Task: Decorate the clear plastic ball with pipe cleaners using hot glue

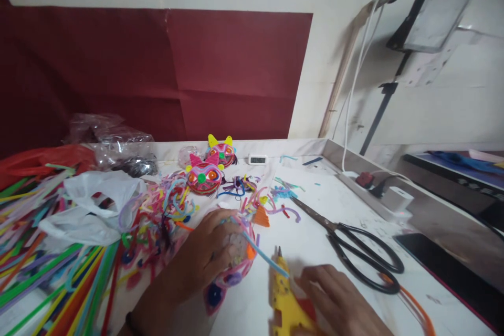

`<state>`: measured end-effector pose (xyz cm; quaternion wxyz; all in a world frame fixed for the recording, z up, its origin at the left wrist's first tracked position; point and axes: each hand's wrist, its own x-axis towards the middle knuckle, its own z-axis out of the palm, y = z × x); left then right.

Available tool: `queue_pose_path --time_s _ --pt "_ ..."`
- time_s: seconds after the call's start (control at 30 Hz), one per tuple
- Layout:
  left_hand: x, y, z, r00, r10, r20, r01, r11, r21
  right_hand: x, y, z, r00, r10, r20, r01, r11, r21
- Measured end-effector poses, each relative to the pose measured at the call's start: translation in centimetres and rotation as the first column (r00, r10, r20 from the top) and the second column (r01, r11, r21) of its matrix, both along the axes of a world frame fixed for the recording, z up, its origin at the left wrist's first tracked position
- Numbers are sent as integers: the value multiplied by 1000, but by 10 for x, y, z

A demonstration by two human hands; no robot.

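My left hand [212,244] is closed around a round craft piece [238,268] with a clear middle and a pink and purple fuzzy rim. A light blue pipe cleaner [268,260] sticks out from it to the right, its free end over a yellow hot glue gun [286,299]. The glue gun points away from me, nozzle up in the view. Beside its red trigger is my right hand [334,296], blurred; whether its fingers grip the handle is unclear. A dark blue pompom [214,295] shows at the craft piece's lower edge.
Black-handled scissors [354,247] lie to the right, near a phone [444,268] and a power strip [378,197]. Finished lion-face masks [203,176] stand at the back. Pipe cleaners [74,294] and a white plastic bag [94,205] crowd the left. An orange cutout [261,217] lies in the middle.
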<state>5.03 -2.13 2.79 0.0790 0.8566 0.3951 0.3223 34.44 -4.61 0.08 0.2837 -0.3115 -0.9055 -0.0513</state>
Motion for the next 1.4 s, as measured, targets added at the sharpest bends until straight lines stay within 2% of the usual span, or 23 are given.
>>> queue_pose_path --time_s 0.07,0.1,0.27,0.37,0.53,0.7,1.0,1.23,1.4 --pt "0 0 0 1000 2 -2 -2 1000 -3 -11 4 11 996 -1 -91 8 997 73" --pt "0 0 0 1000 2 -5 -2 1000 -5 -17 6 15 991 16 -132 -8 998 61" --pt "0 1 0 1000 4 -6 -4 1000 6 -48 22 23 932 232 -279 -234 972 26" --pt "1 1 0 1000 -1 -4 1 1000 7 -54 28 21 922 295 -251 -289 955 60" --pt "1 1 1 1000 3 -15 -2 1000 8 -58 31 17 925 302 -231 -266 948 173" --pt "2 0 2 1000 -9 1 9 1000 14 -61 32 25 949 295 -108 -258 928 267" --pt "3 -1 3 1000 11 -9 -10 1000 13 -62 34 31 964 265 5 -252 913 322" --pt "2 -1 0 1000 26 -17 -25 999 34 -63 37 34 955 293 50 -292 892 344" --pt "2 -1 1 1000 19 -21 -18 999 44 -64 36 43 951 295 95 -309 886 346"
